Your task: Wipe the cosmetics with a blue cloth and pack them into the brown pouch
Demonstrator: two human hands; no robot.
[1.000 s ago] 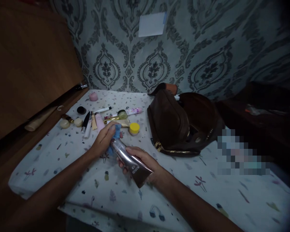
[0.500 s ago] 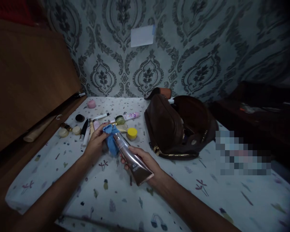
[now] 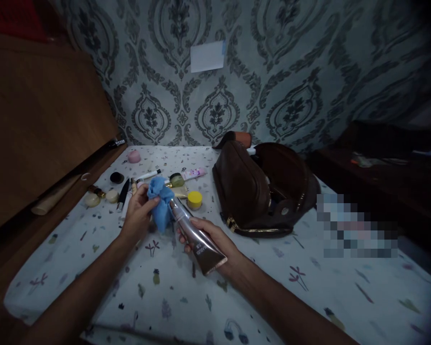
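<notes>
My right hand (image 3: 215, 239) is closed round a shiny brown-silver squeeze tube (image 3: 201, 242), its capped end tilted up to the left. Bunched in the fingers of my left hand (image 3: 138, 208) is a blue cloth (image 3: 160, 203), right beside the tube's cap end; whether it touches the cap I cannot tell. Just behind my hands lie a yellow-lidded jar (image 3: 194, 200), a green jar (image 3: 177, 179) and a pink tube (image 3: 194, 173). My left hand partly hides several pens and slim tubes.
An open brown leather bag (image 3: 251, 191) stands on the patterned white tablecloth (image 3: 187, 306), right of centre. Small jars, a black lid (image 3: 117, 177) and a pink pot (image 3: 134, 156) sit at the left. A wooden panel (image 3: 46, 124) borders the left side; a papered wall rises behind.
My left hand has drawn the blue cloth slightly left, off the tube's cap end, and the cloth now shows more bunched up. My right hand keeps the tube nearly in place.
</notes>
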